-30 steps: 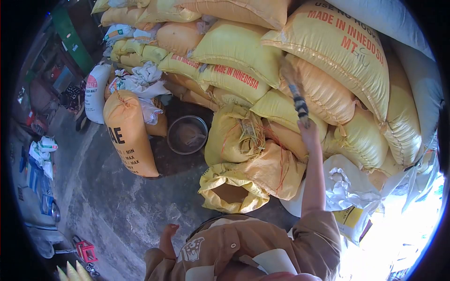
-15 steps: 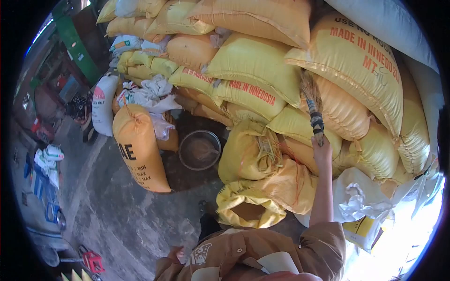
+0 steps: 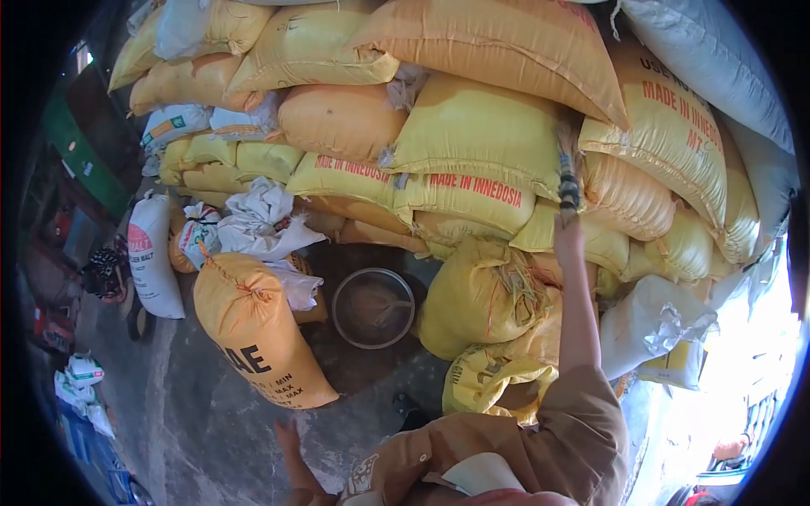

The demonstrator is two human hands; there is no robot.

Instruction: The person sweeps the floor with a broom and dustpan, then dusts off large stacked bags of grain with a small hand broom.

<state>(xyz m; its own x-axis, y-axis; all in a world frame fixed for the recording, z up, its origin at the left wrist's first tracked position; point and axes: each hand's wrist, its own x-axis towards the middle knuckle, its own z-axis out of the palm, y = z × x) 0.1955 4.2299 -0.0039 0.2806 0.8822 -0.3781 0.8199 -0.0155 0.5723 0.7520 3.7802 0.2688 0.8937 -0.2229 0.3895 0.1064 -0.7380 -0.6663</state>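
My right hand (image 3: 567, 232) is closed round the dark wrapped handle of a short straw broom (image 3: 569, 187), arm stretched forward. The broom's bristles point up, blurred, at the gap between a large yellow sack (image 3: 485, 131) and the sack printed "MADE IN INNEDOSIA" (image 3: 666, 139) on the right. Lower down, my left hand (image 3: 288, 436) hangs free with its fingers apart, close to the foot of an upright orange sack (image 3: 266, 333). A round metal basin (image 3: 373, 343) rests on the floor, with something pale and fan-shaped inside.
Stacked yellow and orange sacks form a wall ahead. An open-mouthed yellow sack (image 3: 472, 384) and a tied yellow sack (image 3: 472, 295) stand right of the basin. Crumpled white bags (image 3: 263, 215) lie behind the orange sack. A white malt sack (image 3: 153, 257) leans at left.
My view has shifted, so the sacks sit lower in it. The broom stays in my right hand and has moved along the stack's gap. My left hand has reached forward from my body.
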